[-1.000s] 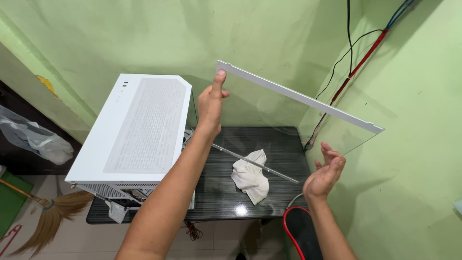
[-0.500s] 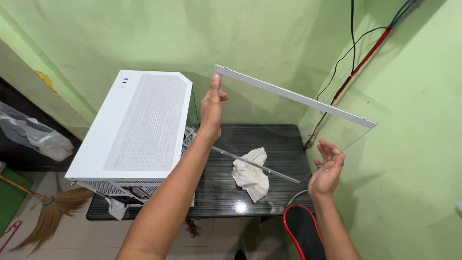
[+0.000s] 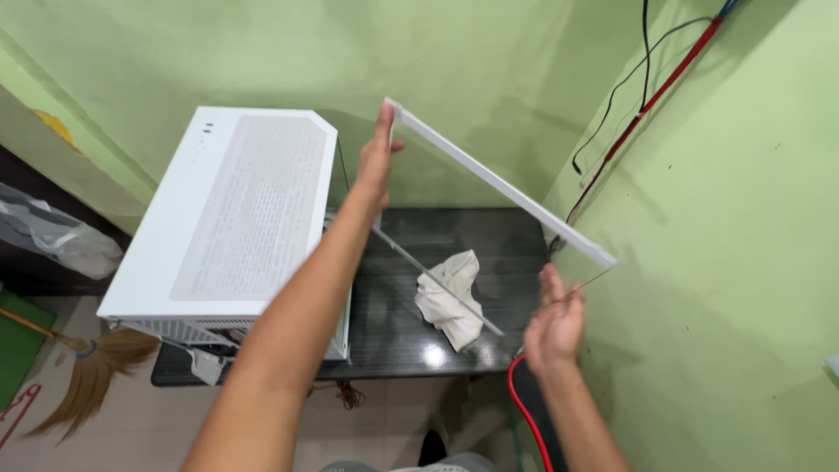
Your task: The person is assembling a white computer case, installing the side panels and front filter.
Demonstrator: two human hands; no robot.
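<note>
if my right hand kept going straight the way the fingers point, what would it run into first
Your right hand points up at the white-framed glass panel it already touches, so it would press on the clear pane. Past that, probably the green wall, though depth is hard to judge.

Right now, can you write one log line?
left hand: holds glass panel | right hand: steadies panel edge | below: cloth, table, PC case
</note>
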